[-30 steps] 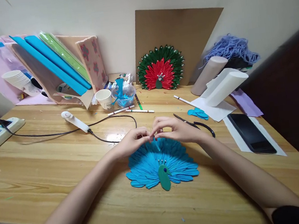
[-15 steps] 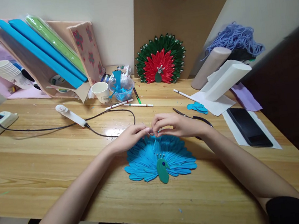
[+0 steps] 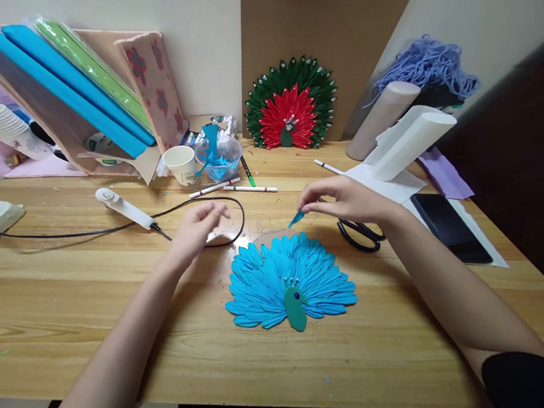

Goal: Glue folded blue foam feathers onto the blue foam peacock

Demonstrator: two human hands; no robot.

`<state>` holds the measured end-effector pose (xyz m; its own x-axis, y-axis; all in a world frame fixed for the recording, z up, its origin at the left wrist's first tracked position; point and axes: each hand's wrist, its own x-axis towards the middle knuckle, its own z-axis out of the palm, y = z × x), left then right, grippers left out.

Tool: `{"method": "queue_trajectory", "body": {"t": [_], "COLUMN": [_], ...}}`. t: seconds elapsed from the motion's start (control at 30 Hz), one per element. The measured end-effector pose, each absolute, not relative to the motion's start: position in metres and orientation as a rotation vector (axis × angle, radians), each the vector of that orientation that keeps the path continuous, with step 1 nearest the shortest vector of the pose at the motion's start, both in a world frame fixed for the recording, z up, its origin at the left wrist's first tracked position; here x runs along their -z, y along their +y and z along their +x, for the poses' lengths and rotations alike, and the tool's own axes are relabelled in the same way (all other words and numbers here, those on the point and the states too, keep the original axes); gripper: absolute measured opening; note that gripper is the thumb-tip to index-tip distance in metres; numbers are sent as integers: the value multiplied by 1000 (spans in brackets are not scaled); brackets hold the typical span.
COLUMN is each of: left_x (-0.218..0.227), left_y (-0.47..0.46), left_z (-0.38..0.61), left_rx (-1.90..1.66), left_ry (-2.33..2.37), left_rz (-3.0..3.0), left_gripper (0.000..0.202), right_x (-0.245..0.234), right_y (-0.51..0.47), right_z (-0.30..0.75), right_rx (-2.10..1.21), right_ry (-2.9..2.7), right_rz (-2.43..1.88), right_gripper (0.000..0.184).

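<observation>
A blue crepe-paper peacock [image 3: 262,290] lies flat on the table, with layered petal-like feathers. Its green body [image 3: 294,309] has a blue eye and several pins standing above the head. Above its upper right edge, my right hand [image 3: 343,199] pinches a small blue paper feather [image 3: 296,219] between thumb and fingers, tip pointing down left. My left hand [image 3: 199,230] hovers to the left over the black cable [image 3: 236,237], fingers loosely bent and nothing visible in them. Beside it rests a white glue gun [image 3: 125,209].
Black-handled scissors [image 3: 361,236] lie under my right wrist. Farther back stand a paper cup [image 3: 182,165], a tub of blue scraps [image 3: 221,164] and a red-green peacock [image 3: 288,113] against cardboard. Markers [image 3: 250,189] lie mid-table; a phone [image 3: 451,228] is at right.
My hands have drawn apart from the peacock's top edge. The left moved left and up; the right moved right and up with the blue feather in its fingers.
</observation>
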<state>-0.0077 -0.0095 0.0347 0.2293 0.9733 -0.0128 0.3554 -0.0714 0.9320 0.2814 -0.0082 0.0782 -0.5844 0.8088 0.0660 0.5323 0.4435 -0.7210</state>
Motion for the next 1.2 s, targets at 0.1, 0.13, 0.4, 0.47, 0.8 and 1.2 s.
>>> {"method": "queue_trajectory", "body": {"t": [0.1,0.13,0.4,0.47,0.8,1.2], "left_x": [-27,-25,-12,-9,1,3], "left_y": [-3,-5,-50,-54,-51,-50], "left_z": [-12,-10,40,45,51,49], "left_rx": [-1204,-1239,-615,-590,-568,-673], "left_ry": [1603,1634,1195,1192,1254,1175], "left_rz": [1580,1634,2255,2269,2140,2117], "left_gripper": [25,24,18,19,13,9], "right_x": [-77,-76,-53,-48,-40,-23], "right_y": [-2,0,8,7,7,2], "right_z": [288,290,283,278,268,258], "right_rx": [-791,-758,-981,-1054,-1274,-1375], "right_ry": [-2090,-2014,-1823,-1829,-1819,-1921], "right_rz": [-1285,-1313,-1300,-1281,-1327,-1248], "right_gripper": [15,16,21,22,18,13]}}
